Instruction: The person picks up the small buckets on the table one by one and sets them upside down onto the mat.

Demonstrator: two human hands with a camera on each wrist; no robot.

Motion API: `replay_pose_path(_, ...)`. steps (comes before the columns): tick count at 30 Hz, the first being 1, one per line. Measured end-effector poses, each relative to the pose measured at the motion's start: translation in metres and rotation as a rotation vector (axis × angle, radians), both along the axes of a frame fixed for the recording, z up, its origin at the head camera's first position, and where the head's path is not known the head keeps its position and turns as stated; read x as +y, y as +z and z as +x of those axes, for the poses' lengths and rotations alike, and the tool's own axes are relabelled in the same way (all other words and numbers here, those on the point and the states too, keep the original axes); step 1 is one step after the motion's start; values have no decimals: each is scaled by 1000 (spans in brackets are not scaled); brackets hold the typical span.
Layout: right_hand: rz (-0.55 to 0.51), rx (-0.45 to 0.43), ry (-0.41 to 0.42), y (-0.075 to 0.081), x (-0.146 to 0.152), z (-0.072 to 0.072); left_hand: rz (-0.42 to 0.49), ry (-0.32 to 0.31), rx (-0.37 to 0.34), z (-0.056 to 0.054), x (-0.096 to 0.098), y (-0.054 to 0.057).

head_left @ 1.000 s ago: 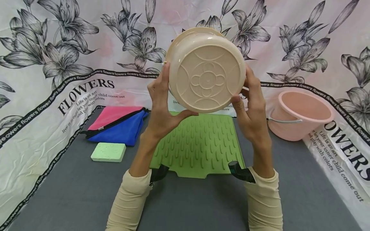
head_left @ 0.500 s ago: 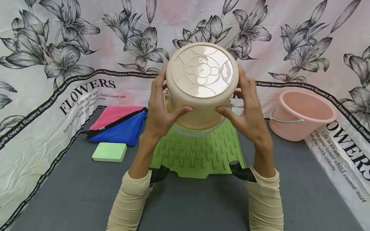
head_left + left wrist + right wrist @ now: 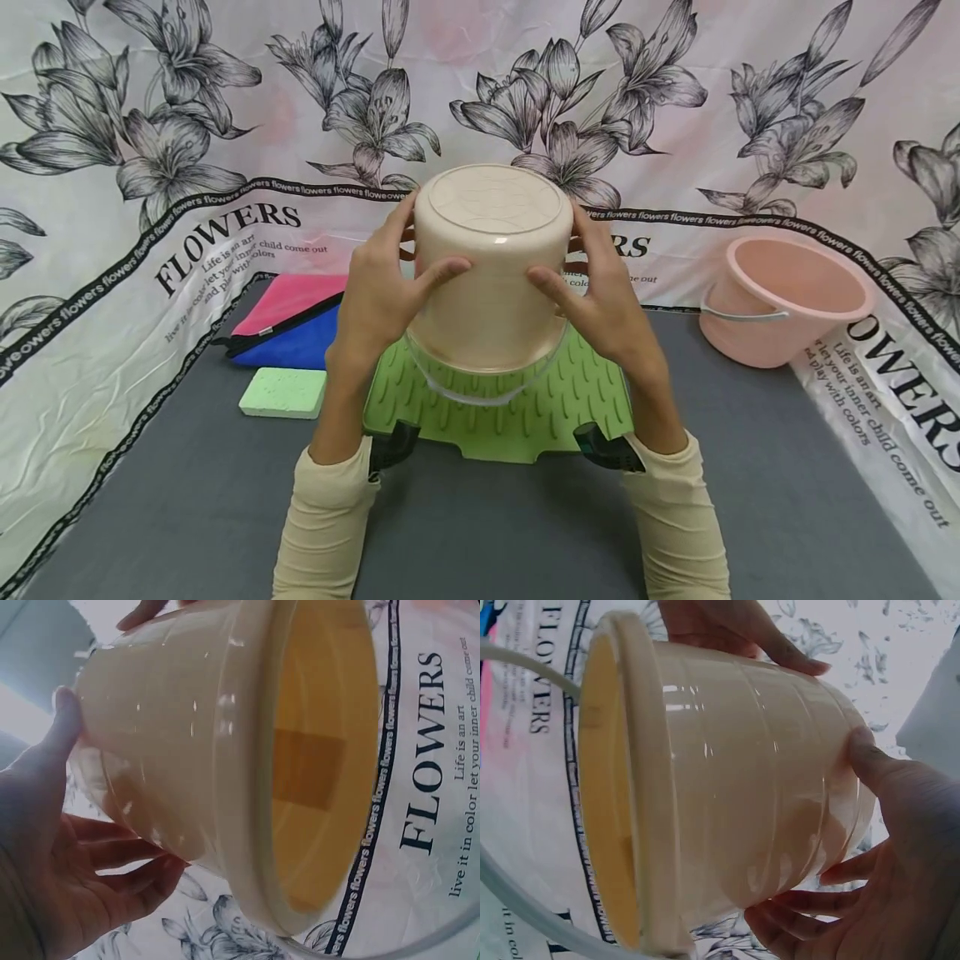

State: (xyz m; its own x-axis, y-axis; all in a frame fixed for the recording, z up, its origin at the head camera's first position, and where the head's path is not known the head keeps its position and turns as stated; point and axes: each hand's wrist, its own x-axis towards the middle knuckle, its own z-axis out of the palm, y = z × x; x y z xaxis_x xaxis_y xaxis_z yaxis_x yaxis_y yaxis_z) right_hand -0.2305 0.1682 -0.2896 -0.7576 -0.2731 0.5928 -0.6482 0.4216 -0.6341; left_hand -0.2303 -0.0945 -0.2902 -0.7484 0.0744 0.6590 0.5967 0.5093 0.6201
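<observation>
A cream plastic bucket (image 3: 491,292) is held upside down, its patterned base up and its rim facing down over the green ridged mat (image 3: 592,400). Its pale handle (image 3: 480,400) hangs loose below the rim. On the left side my left hand (image 3: 378,287) grips the wall near the base, thumb across the front and fingers behind. My right hand (image 3: 603,296) holds the opposite side in the same way. In the left wrist view, the yellowish inside (image 3: 322,765) shows with a darker square patch. The right wrist view shows several fingers (image 3: 810,907) bent around the wall.
A pink bucket (image 3: 780,308) stands at the back right with its handle lowered. At the left lie a pink and blue zipped pouch (image 3: 288,321) and a light green sponge (image 3: 283,393). Behind the grey table (image 3: 510,525) hangs a flower-printed sheet (image 3: 465,50).
The cream bucket has tipped from base facing me to base up, and has come lower and slightly left with both hands. Its handle has swung into view under the rim.
</observation>
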Motion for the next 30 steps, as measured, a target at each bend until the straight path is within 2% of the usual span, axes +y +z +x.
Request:
replay_pose_path(8, 44, -148, 70, -12, -10, -14, -46, -65, -216, -7, -26, -3)
replay_pose_path(15, 88, -146, 98, -24, -24, -22, -134, -57, -280, -13, -45, -9)
replay_pose_path(21, 163, -204, 106, -36, -34, -29, -226, -50, -374, -22, -57, -17)
replay_pose_path(25, 205, -224, 90, -39, -36, -34, -278, -69, -405, -29, -60, -23)
replay_pose_path(30, 206, -249, 106, -46, -37, -43, -304, -76, -449, -38, -62, -31)
